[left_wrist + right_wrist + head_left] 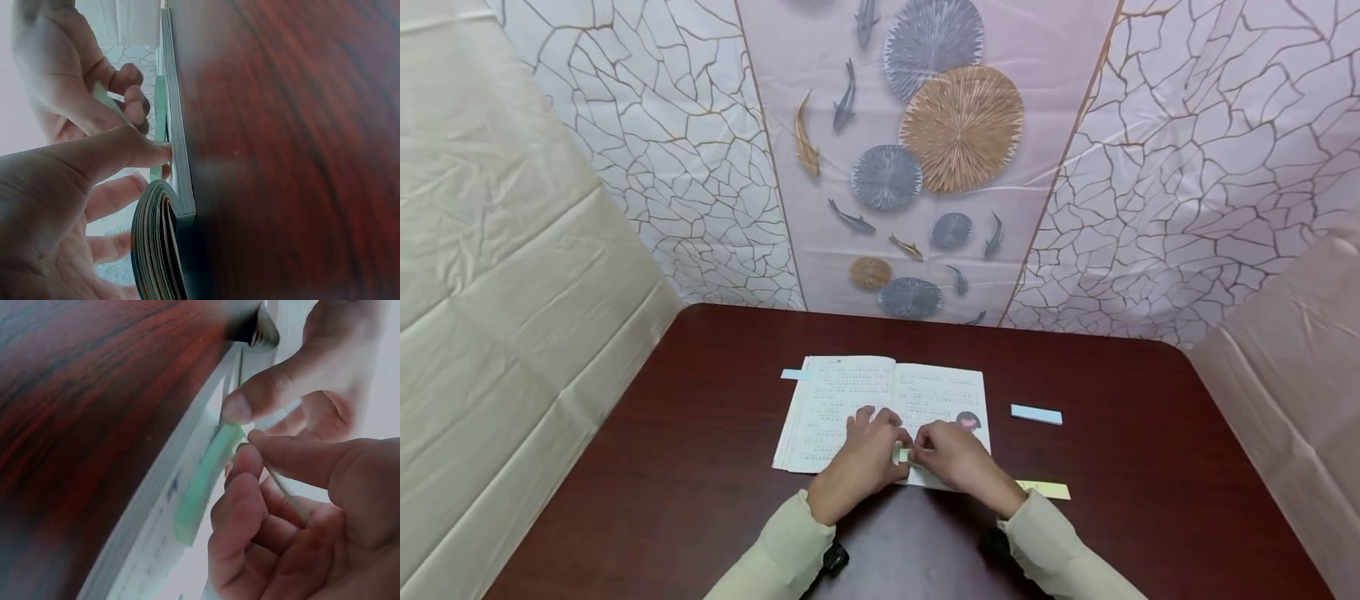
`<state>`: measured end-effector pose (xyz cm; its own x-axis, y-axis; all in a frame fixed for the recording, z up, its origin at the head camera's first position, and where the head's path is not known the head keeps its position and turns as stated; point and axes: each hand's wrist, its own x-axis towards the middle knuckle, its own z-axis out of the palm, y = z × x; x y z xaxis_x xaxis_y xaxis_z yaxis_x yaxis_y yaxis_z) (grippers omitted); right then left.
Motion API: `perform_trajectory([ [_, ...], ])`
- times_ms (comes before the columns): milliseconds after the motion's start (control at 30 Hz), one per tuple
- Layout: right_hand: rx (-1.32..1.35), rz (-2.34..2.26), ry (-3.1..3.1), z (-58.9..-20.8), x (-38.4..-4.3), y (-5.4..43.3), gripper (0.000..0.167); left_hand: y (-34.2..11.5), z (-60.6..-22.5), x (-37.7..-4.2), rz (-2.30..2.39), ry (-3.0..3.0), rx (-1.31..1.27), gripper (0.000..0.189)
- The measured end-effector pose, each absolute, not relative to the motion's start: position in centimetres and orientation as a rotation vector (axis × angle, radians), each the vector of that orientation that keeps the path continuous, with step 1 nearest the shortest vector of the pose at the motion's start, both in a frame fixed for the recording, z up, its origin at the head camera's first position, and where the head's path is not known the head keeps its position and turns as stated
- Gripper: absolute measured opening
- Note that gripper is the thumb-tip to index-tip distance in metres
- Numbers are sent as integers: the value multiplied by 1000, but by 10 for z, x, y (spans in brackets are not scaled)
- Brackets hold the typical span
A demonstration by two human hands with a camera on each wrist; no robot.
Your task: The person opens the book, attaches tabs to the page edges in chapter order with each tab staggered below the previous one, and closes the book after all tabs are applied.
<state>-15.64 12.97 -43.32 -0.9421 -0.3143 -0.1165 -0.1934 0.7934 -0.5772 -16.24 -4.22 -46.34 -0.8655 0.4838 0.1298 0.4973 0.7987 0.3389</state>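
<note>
An open book (850, 417) lies on the table with printed pages up. On its right page, near the lower edge, is a pale green sticky-note pad (201, 487), also visible edge-on in the left wrist view. My left hand (867, 454) rests over the middle of the book, fingers spread, and its thumb (134, 150) presses at one end of the pad. Close beside it, my right hand (955, 454) pinches a thin pale green strip (107, 99) between thumb and forefinger. Where strip and pad meet is hidden by fingertips.
A blue sticky-note pad (1036, 414) lies right of the book. Partly behind the right forearm is a yellow sticky-note strip (1049, 490). A blue tab (794, 375) sticks out from the book's left edge. Patterned cloth hangs behind the dark wooden table (647, 467).
</note>
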Motion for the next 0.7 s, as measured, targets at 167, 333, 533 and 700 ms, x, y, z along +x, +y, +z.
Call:
perform_trajectory([
  [167,-385,-911,2782,-411,-160,147,17,-43,-462,-165,-580,-2944,-820,17],
  [333,-372,-935,2701,-401,-184,184,13,-47,-463,-163,-632,-2929,-810,16],
  [533,-292,-994,2489,-420,-212,230,16,-47,-463,-164,-674,-2947,-787,15],
  [700,-222,-997,2436,-430,-220,247,21,-47,-463,-164,-691,-2952,-794,15],
])
